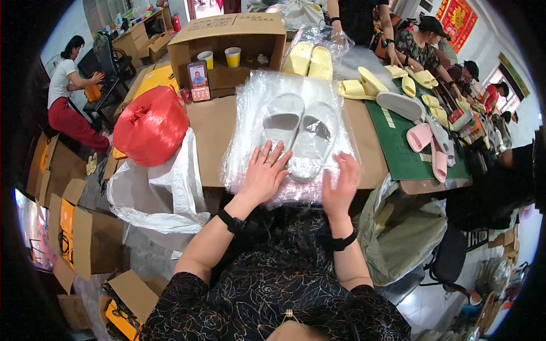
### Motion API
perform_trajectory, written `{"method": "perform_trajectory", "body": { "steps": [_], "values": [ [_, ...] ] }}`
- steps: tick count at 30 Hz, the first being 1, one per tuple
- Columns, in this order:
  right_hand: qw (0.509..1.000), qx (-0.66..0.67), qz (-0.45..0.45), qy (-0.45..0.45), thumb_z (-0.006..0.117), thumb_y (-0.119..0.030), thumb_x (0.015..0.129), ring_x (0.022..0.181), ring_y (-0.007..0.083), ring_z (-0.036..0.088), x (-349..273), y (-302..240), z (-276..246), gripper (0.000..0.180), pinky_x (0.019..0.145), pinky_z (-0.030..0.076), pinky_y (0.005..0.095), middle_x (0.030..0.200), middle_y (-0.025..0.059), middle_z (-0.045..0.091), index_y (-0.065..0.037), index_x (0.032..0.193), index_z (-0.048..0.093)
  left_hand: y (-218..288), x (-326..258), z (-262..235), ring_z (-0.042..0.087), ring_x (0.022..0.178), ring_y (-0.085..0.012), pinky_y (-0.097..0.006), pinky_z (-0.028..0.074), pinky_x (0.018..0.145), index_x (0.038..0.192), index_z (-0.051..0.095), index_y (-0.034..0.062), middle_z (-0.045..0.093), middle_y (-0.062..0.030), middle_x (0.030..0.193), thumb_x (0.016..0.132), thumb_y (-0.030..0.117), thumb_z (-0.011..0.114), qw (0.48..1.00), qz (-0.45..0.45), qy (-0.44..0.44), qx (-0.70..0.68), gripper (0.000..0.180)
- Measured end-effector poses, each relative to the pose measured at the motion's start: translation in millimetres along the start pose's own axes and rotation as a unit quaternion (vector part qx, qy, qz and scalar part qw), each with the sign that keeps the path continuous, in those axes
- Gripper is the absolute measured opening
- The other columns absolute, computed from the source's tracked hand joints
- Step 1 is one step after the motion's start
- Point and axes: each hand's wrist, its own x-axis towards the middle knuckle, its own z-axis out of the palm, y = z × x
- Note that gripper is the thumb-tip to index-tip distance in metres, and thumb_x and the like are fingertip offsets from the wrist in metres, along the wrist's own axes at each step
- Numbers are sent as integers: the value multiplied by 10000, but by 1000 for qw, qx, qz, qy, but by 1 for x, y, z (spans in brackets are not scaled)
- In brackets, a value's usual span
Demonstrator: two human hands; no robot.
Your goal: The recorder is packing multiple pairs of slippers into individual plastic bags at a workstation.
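A pair of light grey slide slippers (309,139) lies side by side, toes toward me, inside a clear plastic bag (250,122). The bag rests on a stack of similar clear bags in front of me. My left hand (265,171) is spread flat over the near left part of the bag, its fingertips by the left slipper. At the bag's near right edge is my right hand (341,183), thumb apart from the raised fingers and nothing visible in its grasp. Whether the right fingers touch the plastic, I cannot tell.
Behind the stack, yellow slippers (318,61) lie in clear plastic. A cardboard box (181,54) holds two cups; a phone (199,81) leans at its front. Red twine (151,126) stands left. Loose slippers cover a green mat (392,142). Other people work at the far right.
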Motion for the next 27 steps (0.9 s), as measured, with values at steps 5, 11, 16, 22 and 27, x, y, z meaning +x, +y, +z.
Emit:
{"method": "perform_trajectory", "body": {
  "steps": [5, 11, 16, 22, 27],
  "values": [
    [954, 37, -97, -282, 636, -229, 878, 1395, 357, 343, -24, -23, 35, 590, 1145, 270, 488, 1471, 143, 429, -66, 1412, 446, -2, 1, 7, 289, 1424, -365, -536, 184, 1166, 1448, 447, 192, 393, -107, 1515, 967, 316, 507, 1000, -3, 15, 0, 500],
    [964, -24, -1, -266, 618, -354, 902, 1431, 376, 266, -38, 2, 38, 714, 1150, 245, 498, 1548, 162, 305, -16, 1467, 343, 2, 0, 6, 301, 1419, -368, -541, 185, 1165, 1451, 443, 191, 391, -115, 1517, 959, 318, 522, 1000, 5, 8, -1, 515],
    [975, -24, 47, -216, 607, -402, 907, 1439, 371, 254, -42, 19, 32, 796, 1159, 230, 477, 1548, 230, 269, 38, 1480, 274, 1, 0, 5, 292, 1420, -364, -527, 178, 1174, 1449, 440, 189, 356, -92, 1540, 951, 304, 534, 1000, 9, 11, 0, 519],
    [970, -109, 35, -212, 547, -429, 937, 1417, 383, 290, -49, 33, 29, 765, 1156, 212, 493, 1520, 245, 313, 44, 1475, 276, 1, 7, -3, 325, 1400, -386, -538, 189, 1165, 1430, 462, 181, 401, -125, 1508, 951, 350, 534, 1000, -9, -19, -21, 513],
    [970, -106, 33, -216, 537, -461, 939, 1427, 369, 278, -48, 37, 27, 779, 1159, 206, 494, 1531, 231, 304, 37, 1478, 276, 21, 64, -43, 550, 1158, -394, -497, 476, 905, 1192, 588, 32, 581, -217, 1253, 907, 458, 583, 976, -109, -180, -58, 512]
  ]
}}
